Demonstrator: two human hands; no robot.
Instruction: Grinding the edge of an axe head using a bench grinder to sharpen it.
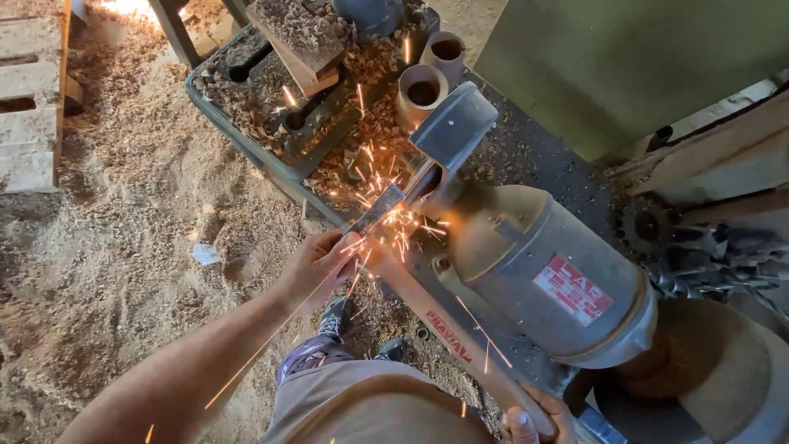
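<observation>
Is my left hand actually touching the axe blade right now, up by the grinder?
Touching. The head view shows the left hand with its fingers pressed against the axe blade, with sparks flying where the blade meets the grinder.

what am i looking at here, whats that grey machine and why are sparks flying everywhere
This is one view from a camera worn on a person's head, looking down at their own arms. The grey machine is a bench grinder on a metal stand. The left hand holds the blade end of a long tool against the wheel, which throws the sparks. The right hand grips the tool's wooden handle. Behind lies a tray full of wood shavings, with two short tubes. Sawdust covers the floor.
</observation>
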